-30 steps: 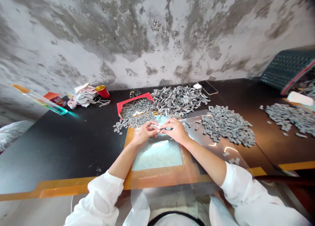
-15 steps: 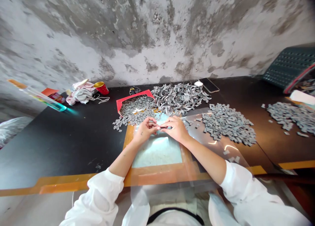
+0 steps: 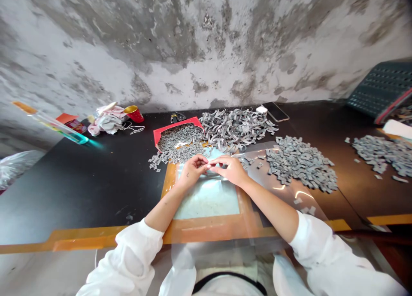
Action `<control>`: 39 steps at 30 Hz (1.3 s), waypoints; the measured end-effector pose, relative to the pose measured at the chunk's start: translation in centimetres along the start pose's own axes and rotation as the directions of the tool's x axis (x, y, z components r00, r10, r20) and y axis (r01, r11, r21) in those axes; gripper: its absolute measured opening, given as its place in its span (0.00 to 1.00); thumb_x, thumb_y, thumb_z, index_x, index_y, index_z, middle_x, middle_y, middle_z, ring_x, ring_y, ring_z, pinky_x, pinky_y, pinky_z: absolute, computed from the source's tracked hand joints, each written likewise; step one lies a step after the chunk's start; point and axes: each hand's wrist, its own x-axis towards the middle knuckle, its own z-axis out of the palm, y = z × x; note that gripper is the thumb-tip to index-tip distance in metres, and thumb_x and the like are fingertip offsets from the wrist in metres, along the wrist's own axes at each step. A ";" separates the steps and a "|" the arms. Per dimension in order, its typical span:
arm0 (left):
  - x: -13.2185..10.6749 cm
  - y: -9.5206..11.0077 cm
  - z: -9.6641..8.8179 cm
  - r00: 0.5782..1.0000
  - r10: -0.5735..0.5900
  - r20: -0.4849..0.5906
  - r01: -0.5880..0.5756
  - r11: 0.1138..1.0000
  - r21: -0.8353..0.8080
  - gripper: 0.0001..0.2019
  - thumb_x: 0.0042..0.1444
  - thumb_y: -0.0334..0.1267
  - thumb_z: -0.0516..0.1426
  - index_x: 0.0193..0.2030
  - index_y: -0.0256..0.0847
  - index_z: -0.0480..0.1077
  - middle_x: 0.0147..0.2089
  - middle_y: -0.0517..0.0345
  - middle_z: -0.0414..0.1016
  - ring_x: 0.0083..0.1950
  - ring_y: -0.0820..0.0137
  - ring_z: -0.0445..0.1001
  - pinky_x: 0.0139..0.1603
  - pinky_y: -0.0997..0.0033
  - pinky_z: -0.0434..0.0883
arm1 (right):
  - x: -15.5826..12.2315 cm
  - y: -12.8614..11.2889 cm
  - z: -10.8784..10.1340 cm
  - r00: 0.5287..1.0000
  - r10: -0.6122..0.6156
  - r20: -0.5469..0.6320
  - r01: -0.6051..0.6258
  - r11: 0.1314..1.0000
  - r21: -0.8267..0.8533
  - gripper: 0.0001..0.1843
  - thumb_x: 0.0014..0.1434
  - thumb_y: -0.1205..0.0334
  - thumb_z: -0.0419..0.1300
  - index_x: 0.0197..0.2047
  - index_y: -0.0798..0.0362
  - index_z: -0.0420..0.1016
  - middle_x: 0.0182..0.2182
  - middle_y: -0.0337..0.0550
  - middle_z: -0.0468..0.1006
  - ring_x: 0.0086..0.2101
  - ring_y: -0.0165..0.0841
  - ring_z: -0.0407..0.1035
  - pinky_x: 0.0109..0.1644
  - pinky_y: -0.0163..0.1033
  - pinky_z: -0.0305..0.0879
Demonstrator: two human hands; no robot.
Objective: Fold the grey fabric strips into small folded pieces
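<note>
Over a pale blue sheet [image 3: 206,201] bordered with brown tape, my left hand [image 3: 193,170] and my right hand [image 3: 231,169] meet at the fingertips. Both are closed in a pinch. Whatever sits between the fingers is too small and hidden to name. Just beyond them lies a red-edged tray [image 3: 157,136] filled with small grey pieces [image 3: 182,137], some spilling over its front. A heap of grey strips [image 3: 236,126] is piled behind my right hand. To the right spreads a pile of small grey rectangular pieces [image 3: 299,165].
Further right are another grey pile [image 3: 383,154] and a dark perforated basket [image 3: 380,90]. A phone [image 3: 275,112] and a small white case [image 3: 261,110] lie near the wall. At left stand a red cup [image 3: 134,114], crumpled cloth [image 3: 109,119] and a clear tube [image 3: 61,126].
The hands stay together over the sheet, with the fingertips drawn slightly closer. The view has shifted a little; the piles look the same.
</note>
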 end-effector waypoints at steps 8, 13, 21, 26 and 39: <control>-0.9 1.2 0.2 0.960 0.281 -0.011 -0.267 0.922 0.279 0.11 0.47 0.41 0.67 0.38 0.42 0.79 0.41 0.52 0.79 0.43 0.63 0.76 0.46 0.66 0.72 | 0.2 0.4 0.3 0.964 0.267 0.021 -0.252 0.878 0.406 0.18 0.50 0.59 0.66 0.46 0.51 0.71 0.29 0.37 0.78 0.28 0.29 0.69 0.34 0.35 0.64; -1.5 1.9 0.3 0.946 0.321 -0.039 -0.283 0.880 0.381 0.09 0.49 0.43 0.65 0.36 0.45 0.80 0.38 0.53 0.80 0.42 0.61 0.76 0.42 0.66 0.73 | 0.4 0.0 0.4 0.943 0.332 0.034 -0.305 0.816 0.491 0.19 0.47 0.59 0.67 0.42 0.51 0.67 0.26 0.34 0.75 0.26 0.28 0.68 0.33 0.35 0.63; -1.5 1.9 -0.1 0.918 0.398 -0.002 -0.347 0.802 0.486 0.09 0.53 0.45 0.63 0.39 0.46 0.80 0.41 0.51 0.79 0.45 0.61 0.75 0.38 0.68 0.73 | 0.5 -0.2 0.1 0.945 0.326 0.024 -0.292 0.807 0.513 0.19 0.45 0.62 0.67 0.40 0.50 0.65 0.26 0.34 0.76 0.28 0.28 0.70 0.37 0.36 0.66; -1.2 1.7 -0.4 0.891 0.451 0.050 -0.405 0.740 0.537 0.09 0.53 0.44 0.63 0.39 0.46 0.80 0.45 0.49 0.78 0.48 0.60 0.74 0.48 0.61 0.71 | 0.5 0.3 0.2 0.957 0.289 -0.013 -0.255 0.865 0.432 0.12 0.46 0.61 0.66 0.35 0.52 0.69 0.28 0.37 0.75 0.30 0.30 0.70 0.38 0.37 0.68; -1.2 1.7 -0.1 0.924 0.376 0.068 -0.369 0.834 0.410 0.09 0.52 0.44 0.64 0.39 0.45 0.81 0.37 0.51 0.80 0.39 0.63 0.76 0.38 0.66 0.72 | 0.4 0.4 0.0 0.971 0.237 0.037 -0.235 0.906 0.352 0.10 0.50 0.58 0.66 0.35 0.52 0.74 0.31 0.39 0.77 0.32 0.32 0.72 0.40 0.39 0.69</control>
